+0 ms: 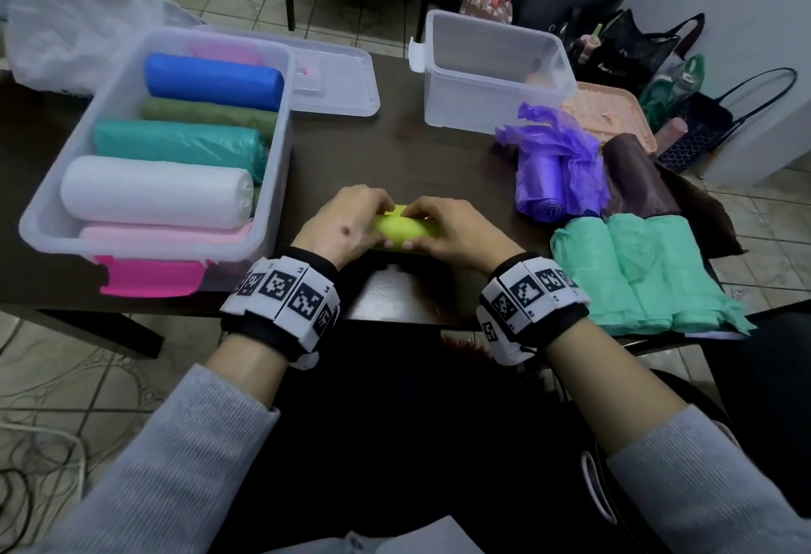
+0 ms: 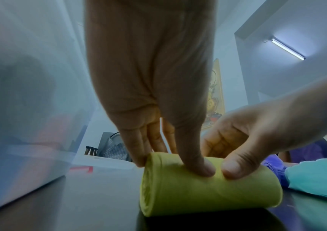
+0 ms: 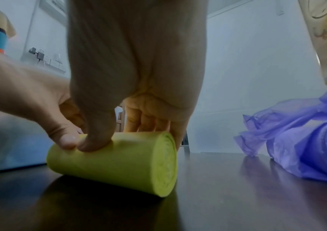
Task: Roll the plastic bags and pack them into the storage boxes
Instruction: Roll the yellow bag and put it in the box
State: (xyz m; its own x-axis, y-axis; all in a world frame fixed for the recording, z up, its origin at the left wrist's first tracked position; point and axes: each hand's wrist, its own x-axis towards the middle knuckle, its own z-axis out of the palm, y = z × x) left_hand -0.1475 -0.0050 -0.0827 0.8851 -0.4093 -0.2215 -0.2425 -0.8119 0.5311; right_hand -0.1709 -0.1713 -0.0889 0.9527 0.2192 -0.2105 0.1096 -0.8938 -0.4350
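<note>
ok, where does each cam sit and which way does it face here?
Head: on the head, looking forward and down at the table; both hands, wristbands and grey sleeves show.
Left wrist: low by the tabletop, looking along the left hand at the yellow roll.
Right wrist: same height, looking along the right hand at that roll.
Shared: both wrist views show both thumbs side by side on the roll.

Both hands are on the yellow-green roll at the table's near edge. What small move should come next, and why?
Probably lift the yellow-green roll toward the left storage box. It looks fully wound: the left hand and right hand grip it, with no loose tail visible in the wrist views. That box already holds rolls; whether room remains is unclear, and the right storage box looks nearly empty.
</note>
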